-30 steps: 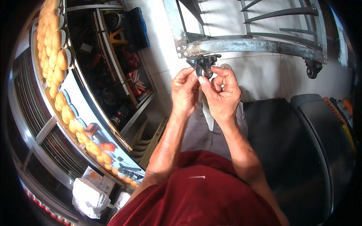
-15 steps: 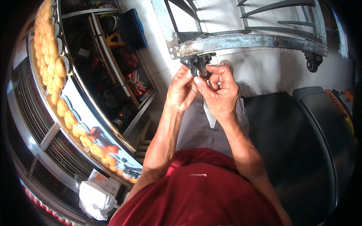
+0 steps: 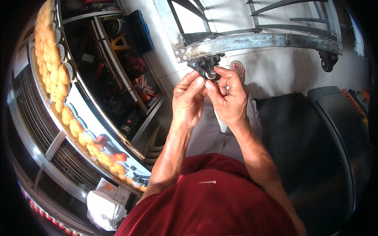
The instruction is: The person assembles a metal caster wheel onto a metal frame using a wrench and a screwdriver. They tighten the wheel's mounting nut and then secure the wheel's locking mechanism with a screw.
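Observation:
A black caster (image 3: 205, 65) is fixed under the near left corner of a worn metal frame (image 3: 260, 41). Both hands close around its lower part from the near side. My left hand (image 3: 189, 100) pinches at the wheel's left, thumb and fingertips drawn together. From the right, my right hand (image 3: 230, 96) grips it, index finger along its side and thumb beneath. The two thumbs nearly meet under the wheel. Whether a small part sits between the fingertips is hidden. Another black caster (image 3: 327, 61) hangs at the frame's right corner.
Left stands an open cabinet (image 3: 155, 103) with tools, beside a counter holding rows of yellow-orange rounded items (image 3: 53, 74). A white plastic bag (image 3: 103, 210) lies lower left. To the right is a black padded surface (image 3: 303, 157). A sandalled foot (image 3: 237, 67) shows beyond my right hand.
My thumbs have shifted slightly and come a little lower under the caster. More of the sandalled foot shows. The frame stays nearly in the same place.

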Action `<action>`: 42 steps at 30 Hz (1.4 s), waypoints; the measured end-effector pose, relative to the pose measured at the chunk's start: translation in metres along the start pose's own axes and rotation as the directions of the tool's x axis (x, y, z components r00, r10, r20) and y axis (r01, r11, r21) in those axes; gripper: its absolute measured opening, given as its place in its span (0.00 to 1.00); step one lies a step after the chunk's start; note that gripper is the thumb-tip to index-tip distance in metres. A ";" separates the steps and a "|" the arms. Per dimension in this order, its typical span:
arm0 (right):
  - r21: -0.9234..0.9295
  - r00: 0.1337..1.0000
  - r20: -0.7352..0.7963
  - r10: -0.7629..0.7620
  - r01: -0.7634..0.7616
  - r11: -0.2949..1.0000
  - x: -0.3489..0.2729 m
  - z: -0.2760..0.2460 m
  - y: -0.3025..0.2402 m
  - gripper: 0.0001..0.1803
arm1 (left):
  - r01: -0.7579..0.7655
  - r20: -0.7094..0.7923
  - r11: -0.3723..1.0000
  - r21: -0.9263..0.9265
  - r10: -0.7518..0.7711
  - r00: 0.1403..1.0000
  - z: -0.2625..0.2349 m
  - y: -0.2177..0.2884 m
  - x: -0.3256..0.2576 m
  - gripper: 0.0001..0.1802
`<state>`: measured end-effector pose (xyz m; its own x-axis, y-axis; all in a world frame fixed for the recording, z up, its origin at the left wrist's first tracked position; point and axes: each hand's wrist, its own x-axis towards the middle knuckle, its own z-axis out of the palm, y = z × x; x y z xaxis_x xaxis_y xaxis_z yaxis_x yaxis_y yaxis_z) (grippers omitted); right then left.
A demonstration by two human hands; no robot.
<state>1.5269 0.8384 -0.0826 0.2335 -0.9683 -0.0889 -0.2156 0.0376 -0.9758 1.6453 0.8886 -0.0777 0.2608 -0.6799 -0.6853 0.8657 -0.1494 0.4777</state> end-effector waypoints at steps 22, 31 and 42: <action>0.449 0.896 0.191 0.402 -0.444 0.776 0.007 -0.035 -0.012 0.09 | -0.153 -0.030 0.960 0.235 0.165 0.986 0.018 -0.007 -0.005 0.18; 0.600 0.880 0.195 0.432 -0.456 0.658 0.011 -0.036 -0.034 0.11 | -0.069 -0.033 0.977 0.202 0.077 0.997 0.017 -0.003 -0.006 0.17; 0.018 0.957 0.032 0.287 -0.288 0.957 0.017 -0.024 -0.042 0.09 | -0.118 -0.021 0.943 0.311 0.131 0.991 0.016 0.000 -0.005 0.17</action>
<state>1.5169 0.8144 -0.0381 0.1915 -0.9083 -0.3719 -0.2567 0.3194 -0.9122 1.6366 0.8803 -0.0654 0.3812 -0.6782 -0.6283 0.6529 -0.2837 0.7023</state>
